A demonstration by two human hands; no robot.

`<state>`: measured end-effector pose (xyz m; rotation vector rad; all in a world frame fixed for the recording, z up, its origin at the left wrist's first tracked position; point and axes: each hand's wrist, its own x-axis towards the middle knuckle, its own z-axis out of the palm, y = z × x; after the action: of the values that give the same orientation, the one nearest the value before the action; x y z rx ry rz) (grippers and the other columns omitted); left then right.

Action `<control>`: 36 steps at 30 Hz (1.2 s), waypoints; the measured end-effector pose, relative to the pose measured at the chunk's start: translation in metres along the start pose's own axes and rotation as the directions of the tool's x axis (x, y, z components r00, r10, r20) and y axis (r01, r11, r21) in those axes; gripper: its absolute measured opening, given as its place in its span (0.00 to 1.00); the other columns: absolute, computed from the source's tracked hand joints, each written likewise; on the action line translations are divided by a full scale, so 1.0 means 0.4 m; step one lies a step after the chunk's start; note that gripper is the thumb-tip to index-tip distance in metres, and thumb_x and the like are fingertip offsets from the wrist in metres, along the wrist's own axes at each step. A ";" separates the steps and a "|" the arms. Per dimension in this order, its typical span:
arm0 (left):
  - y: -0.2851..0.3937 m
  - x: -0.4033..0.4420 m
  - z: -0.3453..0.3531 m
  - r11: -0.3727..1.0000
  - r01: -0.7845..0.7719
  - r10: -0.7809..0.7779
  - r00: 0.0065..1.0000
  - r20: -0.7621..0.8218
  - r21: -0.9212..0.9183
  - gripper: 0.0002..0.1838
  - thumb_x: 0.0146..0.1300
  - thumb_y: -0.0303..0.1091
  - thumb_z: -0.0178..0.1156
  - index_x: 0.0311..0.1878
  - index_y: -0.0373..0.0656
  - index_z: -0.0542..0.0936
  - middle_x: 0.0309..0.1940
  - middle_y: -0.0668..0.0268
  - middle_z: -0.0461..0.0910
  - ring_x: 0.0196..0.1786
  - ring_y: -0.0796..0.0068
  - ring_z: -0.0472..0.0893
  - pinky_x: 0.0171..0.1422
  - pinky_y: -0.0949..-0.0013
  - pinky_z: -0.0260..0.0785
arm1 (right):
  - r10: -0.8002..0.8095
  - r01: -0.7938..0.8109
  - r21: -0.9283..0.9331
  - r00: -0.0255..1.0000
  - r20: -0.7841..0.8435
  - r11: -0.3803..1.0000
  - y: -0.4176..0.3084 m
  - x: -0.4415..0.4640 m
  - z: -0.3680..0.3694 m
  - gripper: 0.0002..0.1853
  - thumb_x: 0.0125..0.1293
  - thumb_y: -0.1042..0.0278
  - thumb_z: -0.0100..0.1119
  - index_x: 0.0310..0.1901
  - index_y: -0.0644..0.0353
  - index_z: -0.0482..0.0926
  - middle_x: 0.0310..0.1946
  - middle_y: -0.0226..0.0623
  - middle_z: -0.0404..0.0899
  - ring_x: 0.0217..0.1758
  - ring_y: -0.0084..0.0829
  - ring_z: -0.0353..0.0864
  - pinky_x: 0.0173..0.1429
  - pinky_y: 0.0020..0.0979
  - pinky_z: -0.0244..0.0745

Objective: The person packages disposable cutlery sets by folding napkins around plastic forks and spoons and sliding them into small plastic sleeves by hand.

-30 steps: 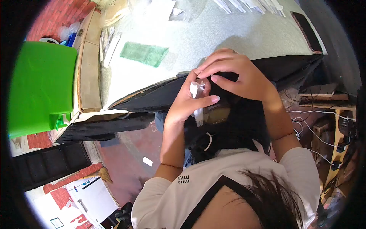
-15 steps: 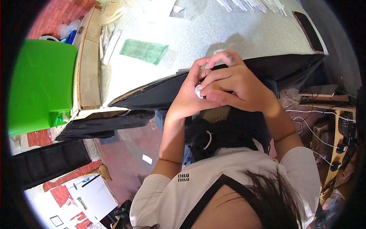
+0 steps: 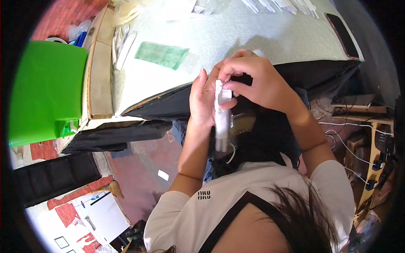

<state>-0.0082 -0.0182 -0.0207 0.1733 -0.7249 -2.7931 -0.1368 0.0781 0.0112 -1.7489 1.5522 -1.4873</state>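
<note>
Between my hands, just off the table's front edge, is a narrow white bundle (image 3: 222, 122) in clear wrapping, its lower end hanging over my lap. My left hand (image 3: 205, 99) holds it against the palm and fingers, with the thumb raised away. At the bundle's upper end, my right hand (image 3: 253, 80) pinches the wrapping between thumb and fingers. What exactly is inside cannot be made out. A green rectangular patch (image 3: 162, 55) lies on the pale table (image 3: 211, 38) beyond my left hand.
Several white wrapped strips (image 3: 280, 6) lie at the table's far side, a dark phone (image 3: 341, 36) at its right corner. White plastic cutlery (image 3: 125, 48) is by the left edge, beside a green bin (image 3: 48, 92). Cables (image 3: 350, 126) hang at right.
My hands were folded together over the bundle; now the left palm has opened up with its thumb lifted, and more of the bundle shows. The right fingers have moved to its upper end.
</note>
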 end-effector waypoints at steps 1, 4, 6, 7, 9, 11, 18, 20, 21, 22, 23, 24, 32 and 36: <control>-0.008 0.001 0.009 0.998 -0.015 0.019 0.998 -0.058 0.067 0.39 0.61 0.61 0.42 0.63 0.37 0.55 0.46 0.59 0.68 0.38 0.77 0.71 0.27 0.78 0.66 | 0.069 -0.069 0.051 0.998 -0.008 0.996 0.000 -0.001 0.000 0.08 0.49 0.77 0.60 0.33 0.62 0.75 0.30 0.37 0.78 0.34 0.30 0.76 0.41 0.28 0.71; -0.027 -0.013 0.024 0.959 -0.039 0.081 0.987 -0.139 0.281 0.38 0.61 0.60 0.45 0.63 0.37 0.56 0.48 0.57 0.69 0.45 0.72 0.73 0.43 0.72 0.69 | 0.115 -0.111 0.097 0.993 -0.028 0.989 -0.023 0.007 -0.022 0.08 0.50 0.79 0.61 0.34 0.65 0.74 0.30 0.36 0.77 0.35 0.25 0.77 0.43 0.25 0.72; -0.026 -0.031 -0.013 0.829 -0.007 0.038 0.998 -0.045 0.559 0.36 0.63 0.59 0.44 0.62 0.37 0.58 0.46 0.58 0.70 0.42 0.74 0.74 0.43 0.73 0.68 | 0.117 -0.106 0.132 0.990 -0.079 0.986 -0.012 0.004 -0.029 0.08 0.51 0.80 0.60 0.34 0.66 0.74 0.31 0.35 0.77 0.36 0.24 0.77 0.45 0.25 0.72; -0.022 -0.041 -0.020 0.733 -0.003 0.008 1.000 -0.003 0.681 0.35 0.63 0.59 0.44 0.62 0.37 0.58 0.45 0.58 0.71 0.40 0.74 0.74 0.43 0.74 0.68 | 0.117 -0.101 0.148 0.988 -0.103 0.984 -0.007 0.003 -0.034 0.08 0.51 0.81 0.60 0.34 0.66 0.74 0.31 0.35 0.77 0.37 0.24 0.78 0.46 0.24 0.72; -0.019 -0.058 -0.022 0.695 0.030 -0.048 0.999 0.004 0.718 0.31 0.67 0.58 0.35 0.57 0.38 0.62 0.32 0.66 0.70 0.29 0.81 0.70 0.34 0.78 0.65 | 0.103 -0.089 0.136 0.989 -0.104 0.987 -0.004 0.002 -0.041 0.08 0.51 0.81 0.60 0.35 0.67 0.74 0.32 0.36 0.77 0.38 0.23 0.77 0.46 0.24 0.72; -0.019 -0.067 -0.030 0.721 0.032 -0.070 0.997 0.027 0.692 0.31 0.68 0.58 0.31 0.55 0.38 0.64 0.25 0.71 0.66 0.24 0.84 0.65 0.29 0.79 0.62 | 0.057 -0.044 0.120 0.992 -0.111 0.992 -0.001 0.001 -0.038 0.09 0.51 0.82 0.60 0.36 0.67 0.75 0.33 0.36 0.78 0.38 0.23 0.77 0.46 0.24 0.72; -0.027 -0.061 -0.004 0.817 0.015 0.003 1.000 -0.030 0.577 0.30 0.67 0.59 0.30 0.50 0.40 0.66 0.23 0.73 0.61 0.19 0.87 0.56 0.21 0.82 0.50 | -0.023 0.025 0.005 0.986 -0.164 1.000 -0.014 0.002 -0.030 0.07 0.50 0.77 0.60 0.33 0.65 0.78 0.30 0.36 0.80 0.35 0.27 0.80 0.42 0.25 0.72; -0.024 -0.061 -0.007 0.827 0.031 -0.009 0.999 -0.041 0.561 0.28 0.68 0.57 0.31 0.49 0.41 0.67 0.23 0.73 0.61 0.19 0.87 0.56 0.21 0.81 0.49 | -0.108 0.096 -0.093 0.985 -0.133 0.991 -0.012 0.006 -0.034 0.07 0.50 0.77 0.60 0.33 0.64 0.78 0.29 0.37 0.80 0.36 0.30 0.79 0.42 0.27 0.72; -0.023 -0.061 -0.007 0.832 0.039 -0.016 0.999 -0.047 0.553 0.27 0.68 0.57 0.32 0.48 0.41 0.67 0.23 0.73 0.61 0.19 0.87 0.56 0.21 0.81 0.48 | -0.122 0.110 -0.100 0.984 -0.127 0.989 -0.011 0.007 -0.035 0.07 0.50 0.77 0.60 0.32 0.64 0.78 0.29 0.37 0.80 0.36 0.31 0.78 0.42 0.27 0.72; -0.022 -0.059 -0.006 0.817 0.029 -0.001 0.999 -0.049 0.576 0.26 0.68 0.56 0.33 0.48 0.41 0.67 0.23 0.73 0.61 0.19 0.87 0.56 0.20 0.82 0.48 | -0.137 0.124 -0.107 0.983 -0.121 0.987 -0.009 0.007 -0.036 0.06 0.50 0.77 0.60 0.32 0.64 0.79 0.29 0.38 0.80 0.36 0.32 0.78 0.42 0.28 0.72; -0.022 -0.056 -0.003 0.801 0.019 0.014 0.999 -0.050 0.599 0.25 0.68 0.55 0.34 0.47 0.41 0.67 0.24 0.73 0.61 0.18 0.87 0.56 0.20 0.82 0.48 | -0.151 0.138 -0.113 0.982 -0.115 0.984 -0.008 0.006 -0.036 0.06 0.49 0.76 0.60 0.32 0.64 0.79 0.29 0.38 0.79 0.37 0.34 0.77 0.42 0.29 0.71; -0.021 -0.054 0.001 0.784 0.010 0.029 0.998 -0.052 0.621 0.24 0.69 0.54 0.35 0.47 0.42 0.67 0.24 0.73 0.61 0.18 0.87 0.56 0.20 0.82 0.48 | -0.149 0.135 -0.117 0.982 -0.116 0.984 -0.007 0.005 -0.036 0.06 0.49 0.76 0.60 0.31 0.64 0.79 0.29 0.38 0.79 0.37 0.34 0.77 0.41 0.29 0.71; -0.015 -0.046 0.016 0.783 0.008 0.051 0.996 -0.078 0.622 0.24 0.68 0.55 0.37 0.49 0.41 0.66 0.23 0.73 0.61 0.18 0.87 0.57 0.20 0.82 0.48 | -0.101 0.092 -0.112 0.992 -0.077 0.989 0.011 -0.017 -0.015 0.06 0.47 0.77 0.62 0.31 0.61 0.81 0.28 0.33 0.80 0.45 0.36 0.77 0.44 0.31 0.71; -0.017 -0.036 0.013 0.790 -0.010 0.087 0.992 -0.096 0.614 0.32 0.66 0.60 0.33 0.54 0.39 0.63 0.22 0.72 0.62 0.14 0.89 0.56 0.15 0.83 0.44 | -0.153 0.147 -0.218 0.988 -0.012 0.965 0.001 -0.021 -0.017 0.06 0.48 0.71 0.62 0.30 0.57 0.80 0.30 0.31 0.79 0.47 0.32 0.74 0.49 0.34 0.66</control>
<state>0.0034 -0.0063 -0.0189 0.4261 -1.5587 -2.3654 -0.1415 0.0877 0.0094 -2.0159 1.6841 -1.4634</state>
